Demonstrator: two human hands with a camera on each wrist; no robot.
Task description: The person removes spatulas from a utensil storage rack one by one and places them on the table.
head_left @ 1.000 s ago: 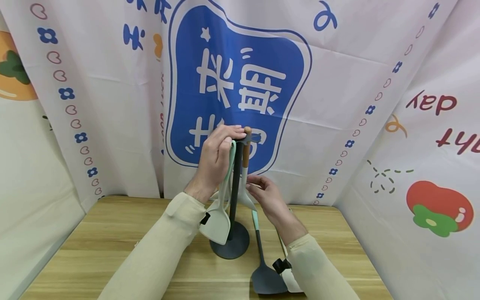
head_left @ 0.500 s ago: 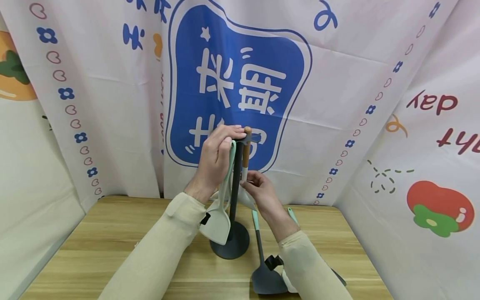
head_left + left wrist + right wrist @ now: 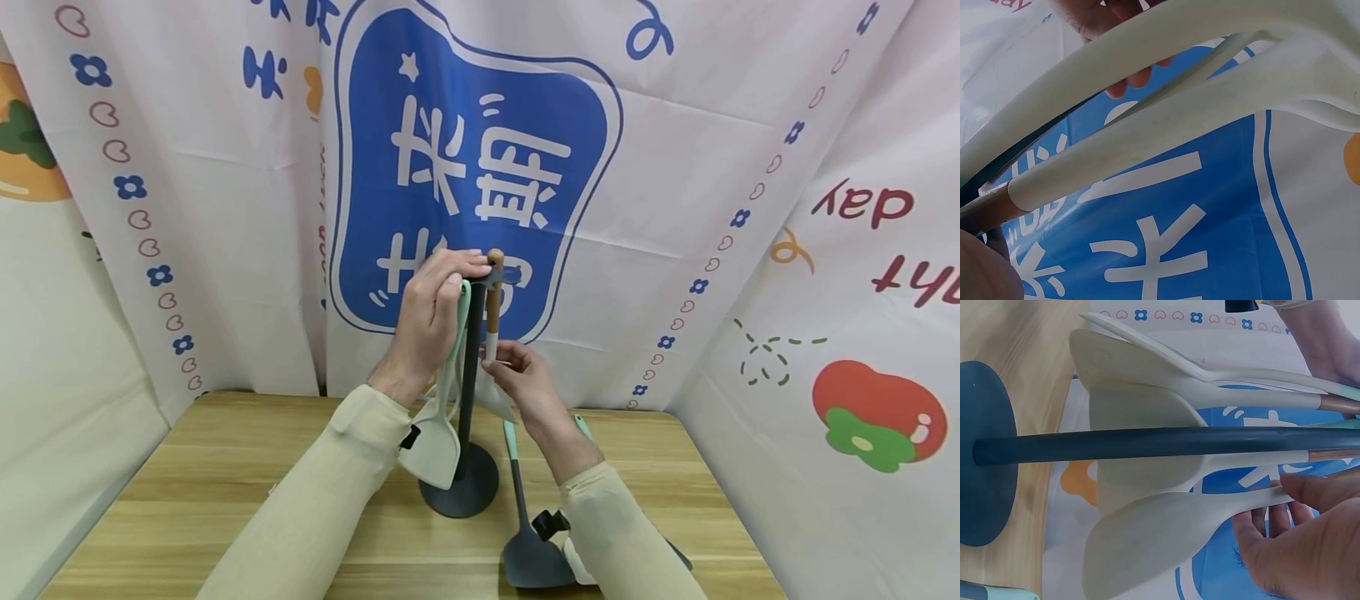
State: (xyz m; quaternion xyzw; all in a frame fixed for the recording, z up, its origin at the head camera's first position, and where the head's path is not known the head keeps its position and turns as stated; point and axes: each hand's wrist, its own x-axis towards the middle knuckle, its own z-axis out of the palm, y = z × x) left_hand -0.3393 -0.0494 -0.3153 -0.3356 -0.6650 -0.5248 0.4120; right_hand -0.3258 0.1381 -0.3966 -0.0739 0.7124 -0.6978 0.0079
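A dark upright utensil stand [image 3: 471, 375] with a round base holds several hanging white kitchen utensils. My left hand [image 3: 431, 308] grips its top, thumb beside the mint handle of a white turner [image 3: 435, 450]. Below the rack, my right hand [image 3: 528, 383] pinches the white shaft of a spatula [image 3: 495, 400] with a brown handle [image 3: 492, 308], whose top end sits at the rack. In the right wrist view, thumb and fingers meet on that shaft, and the broad white head [image 3: 1154, 537] hangs beside the stand's pole [image 3: 1147, 445]. The left hand's fingertips are partly hidden.
On the wooden table [image 3: 300, 475] to the right lie a dark grey turner [image 3: 534, 558] with a mint handle and a white utensil [image 3: 577, 567], partly covered by the right forearm. Another mint handle end [image 3: 583, 427] shows behind it. Printed cloth [image 3: 247, 208] hangs close behind the stand.
My right hand has moved slightly left and in, from beside the spatula's shaft to pinching it. The spatula has shifted very slightly. My left hand stays on the stand's top.
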